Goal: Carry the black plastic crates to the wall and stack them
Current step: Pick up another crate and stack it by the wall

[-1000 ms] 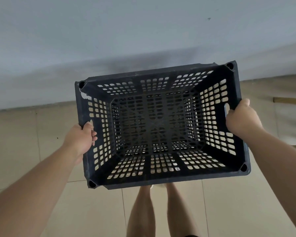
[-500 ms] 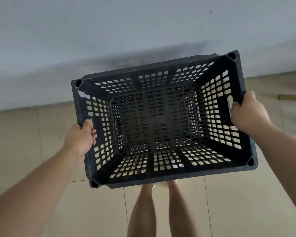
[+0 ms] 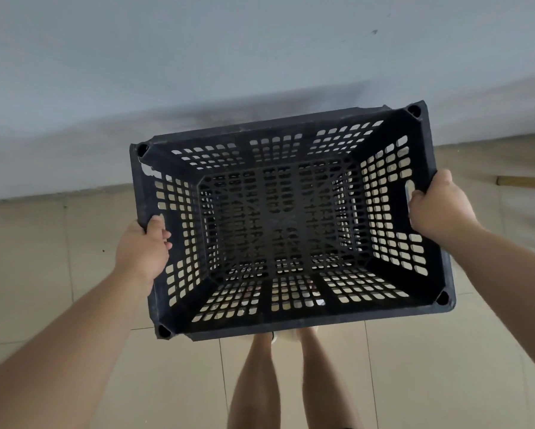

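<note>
- Our left hand (image 3: 142, 249) grips the left short wall of the black perforated plastic crate (image 3: 287, 224), fingers (image 3: 159, 232) curled over its rim.
- We hold the crate in the air, open side up (empty), above the beige tiled floor (image 3: 43, 274) and near the grey wall (image 3: 198, 57).
- Our right hand (image 3: 442, 209) clasps the right handle slot.

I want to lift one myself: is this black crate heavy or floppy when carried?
Probably light: the black crate is empty and its walls are mostly holes. Likely stiff, since it keeps its shape held only by the left hand and right hand. The handle slots should prevent slipping.
</note>
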Demonstrator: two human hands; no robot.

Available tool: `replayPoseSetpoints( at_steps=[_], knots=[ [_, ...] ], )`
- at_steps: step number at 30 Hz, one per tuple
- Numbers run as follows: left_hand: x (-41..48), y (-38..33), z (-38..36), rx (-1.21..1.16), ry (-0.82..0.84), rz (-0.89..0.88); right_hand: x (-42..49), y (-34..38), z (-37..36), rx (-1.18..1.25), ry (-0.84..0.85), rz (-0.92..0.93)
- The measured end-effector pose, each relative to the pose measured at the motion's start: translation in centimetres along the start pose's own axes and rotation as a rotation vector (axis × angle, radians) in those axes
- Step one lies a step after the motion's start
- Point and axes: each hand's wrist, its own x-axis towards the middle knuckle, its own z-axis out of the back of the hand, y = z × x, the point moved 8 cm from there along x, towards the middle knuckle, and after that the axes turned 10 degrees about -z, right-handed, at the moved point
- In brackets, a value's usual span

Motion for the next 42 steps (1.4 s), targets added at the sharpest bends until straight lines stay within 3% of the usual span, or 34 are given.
replayPoseSetpoints(
  at_steps=[23,31,36,42],
  knots=[
    [1.5,-0.2,0.9,0.061,-0.064,-0.095,-1.1,0.9,-0.2,0.088,-0.073,0.031],
    [1.0,0.0,0.6,0.165,0.019,-0.069,-1.0,-0.1,-0.6,0.004,0.002,-0.019],
    [1.4,0.3,0.7,0.091,-0.018,-0.058,-0.7,0.4,-0.3,0.024,0.014,-0.035],
    [0.9,-0.2,0.7,0.085,-0.136,-0.095,-1.2,0.3,-0.4,0.062,-0.102,0.028]
  ],
)
